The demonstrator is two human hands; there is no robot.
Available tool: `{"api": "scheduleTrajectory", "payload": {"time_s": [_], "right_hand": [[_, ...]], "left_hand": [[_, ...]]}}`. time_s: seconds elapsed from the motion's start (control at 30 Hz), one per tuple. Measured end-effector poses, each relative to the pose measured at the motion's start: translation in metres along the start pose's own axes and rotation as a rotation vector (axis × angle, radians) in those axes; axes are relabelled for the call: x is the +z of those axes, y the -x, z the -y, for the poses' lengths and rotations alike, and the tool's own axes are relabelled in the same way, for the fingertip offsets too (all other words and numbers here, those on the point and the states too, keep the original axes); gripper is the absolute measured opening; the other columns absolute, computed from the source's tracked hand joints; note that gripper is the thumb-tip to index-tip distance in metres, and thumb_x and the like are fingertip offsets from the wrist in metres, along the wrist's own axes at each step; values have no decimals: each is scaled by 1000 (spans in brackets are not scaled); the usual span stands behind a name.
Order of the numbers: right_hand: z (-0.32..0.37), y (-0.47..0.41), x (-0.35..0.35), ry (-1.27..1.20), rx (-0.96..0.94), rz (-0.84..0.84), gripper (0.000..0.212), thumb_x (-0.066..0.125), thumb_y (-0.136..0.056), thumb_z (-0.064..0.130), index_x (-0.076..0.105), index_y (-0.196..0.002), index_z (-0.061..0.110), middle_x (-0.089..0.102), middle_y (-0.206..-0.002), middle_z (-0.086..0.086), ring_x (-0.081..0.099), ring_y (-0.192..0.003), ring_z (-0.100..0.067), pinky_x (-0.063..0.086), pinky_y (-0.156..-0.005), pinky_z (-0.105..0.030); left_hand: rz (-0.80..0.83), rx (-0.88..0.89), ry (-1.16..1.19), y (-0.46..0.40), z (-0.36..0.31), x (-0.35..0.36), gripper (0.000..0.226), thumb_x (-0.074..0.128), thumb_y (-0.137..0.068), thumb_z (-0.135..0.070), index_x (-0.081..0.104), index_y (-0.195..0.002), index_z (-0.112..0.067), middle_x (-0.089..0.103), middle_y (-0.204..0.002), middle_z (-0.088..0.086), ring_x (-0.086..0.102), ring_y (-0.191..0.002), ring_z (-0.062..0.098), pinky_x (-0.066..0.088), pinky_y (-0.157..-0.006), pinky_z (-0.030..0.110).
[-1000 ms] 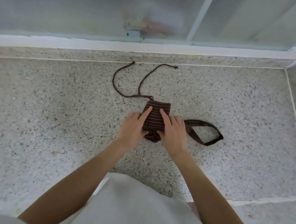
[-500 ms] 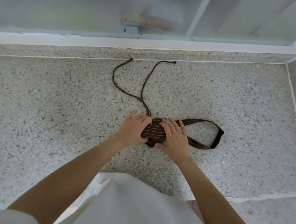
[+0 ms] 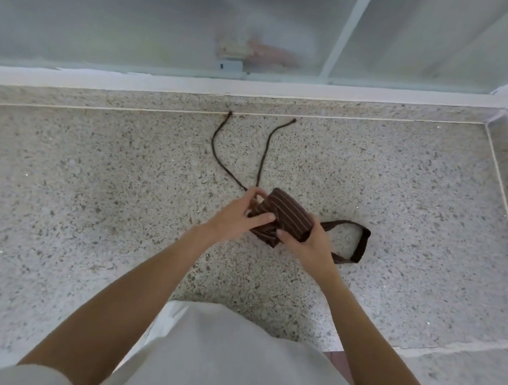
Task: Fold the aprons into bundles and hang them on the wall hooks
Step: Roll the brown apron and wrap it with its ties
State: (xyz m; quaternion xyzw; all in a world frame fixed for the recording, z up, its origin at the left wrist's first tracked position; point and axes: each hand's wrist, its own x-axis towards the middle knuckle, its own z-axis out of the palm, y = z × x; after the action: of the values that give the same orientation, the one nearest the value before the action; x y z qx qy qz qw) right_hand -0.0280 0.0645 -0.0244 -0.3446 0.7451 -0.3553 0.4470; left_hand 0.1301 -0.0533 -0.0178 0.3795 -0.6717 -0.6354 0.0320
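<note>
speckled terrazzo floor [image 3: 93, 177] seen throughout | thin inlaid divider strips [image 3: 99, 108] near edges | white sill [image 3: 133, 80] along far edge | frosted glass panels [image 3: 109, 7] above | blurred pinkish shape behind glass [image 3: 260, 51]

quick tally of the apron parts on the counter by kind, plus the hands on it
rolled striped bundle: 1
thin tie cords: 2
wide strap loop: 1
hands, left hand and right hand: 2
total: 6
</note>
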Motion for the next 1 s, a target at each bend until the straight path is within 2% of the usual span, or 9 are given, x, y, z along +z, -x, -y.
{"api": "scheduleTrajectory", "payload": {"time_s": [0.13, 0.23, 0.3, 0.43, 0.5, 0.63, 0.8, 0.9, 1.0], "right_hand": [[24, 18, -7, -132, -69, -110, 56, 71, -70, 44, 47, -118, 25, 61, -104, 15, 59, -92, 8, 51, -77, -16], [33, 27, -6, -198, -84, -206, 49, 72, -79, 33, 47, -120, 25, 59, -105, 18, 58, -92, 9, 50, -78, -14], [36, 32, -8, -281, -71, -319, 48, 71, -81, 32, 49, -122, 23, 60, -108, 13, 58, -98, 2, 50, -83, -20], [41, 33, -15, -385, -49, -472, 50, 72, -79, 39, 50, -120, 20, 62, -112, 2, 61, -103, -13, 52, -91, -39], [45, 34, -15, -413, -43, -487, 49, 71, -80, 39, 50, -121, 20, 62, -113, 1, 60, -104, -12, 51, -94, -40], [46, 43, -10, -392, -59, -470, 44, 70, -80, 43, 50, -115, 26, 64, -110, 3, 62, -102, -12, 50, -94, -41], [43, 56, -7, -389, -94, -372, 36, 72, -79, 39, 51, -107, 31, 64, -106, 6, 62, -101, -11, 50, -94, -42], [44, 63, -6, -396, -99, -329, 56, 73, -71, 50, 50, -116, 27, 65, -109, 4, 63, -102, -13, 51, -92, -44], [48, 69, -7, -420, -110, -297, 51, 73, -77, 41, 49, -119, 25, 65, -110, 4, 64, -102, -13, 52, -91, -43]], "left_hand": [[-232, 6, 197, 20, -22, 18, 38, 45, -89, -50, 55, -109, -20, 65, -87, -7, 62, -74, -3, 48, -69, 13], [-420, 36, -8, 33, -22, 25, 44, 38, -92, -53, 62, -81, -16, 56, -61, -3, 53, -52, 6, 38, -55, 17], [-472, 62, -128, 43, -14, 24, 42, 38, -97, -44, 60, -71, -18, 53, -59, -2, 48, -51, 10, 32, -51, 18], [-442, 152, -418, 63, -4, 20, 23, 51, -95, -33, 69, -92, -20, 63, -73, -5, 56, -59, 6, 41, -53, 17], [-433, 140, -435, 72, -3, 19, 21, 51, -95, -35, 69, -91, -25, 68, -76, -7, 62, -58, 2, 48, -52, 21], [-561, 159, -597, 84, -4, 16, 23, 50, -95, -35, 70, -96, -24, 62, -66, -12, 56, -53, 6, 37, -43, 20], [-580, 109, -389, 88, -3, 9, 13, 61, -90, -24, 72, -96, -23, 71, -80, -6, 64, -66, 9, 54, -61, 27], [-524, 63, -193, 92, -5, 5, 13, 66, -85, -18, 65, -94, -28, 69, -86, -10, 66, -66, 6, 51, -59, 19], [-454, 34, -187, 98, -3, 4, 24, 73, -80, -22, 61, -99, -30, 68, -86, -12, 66, -67, 3, 42, -58, 13]]}}
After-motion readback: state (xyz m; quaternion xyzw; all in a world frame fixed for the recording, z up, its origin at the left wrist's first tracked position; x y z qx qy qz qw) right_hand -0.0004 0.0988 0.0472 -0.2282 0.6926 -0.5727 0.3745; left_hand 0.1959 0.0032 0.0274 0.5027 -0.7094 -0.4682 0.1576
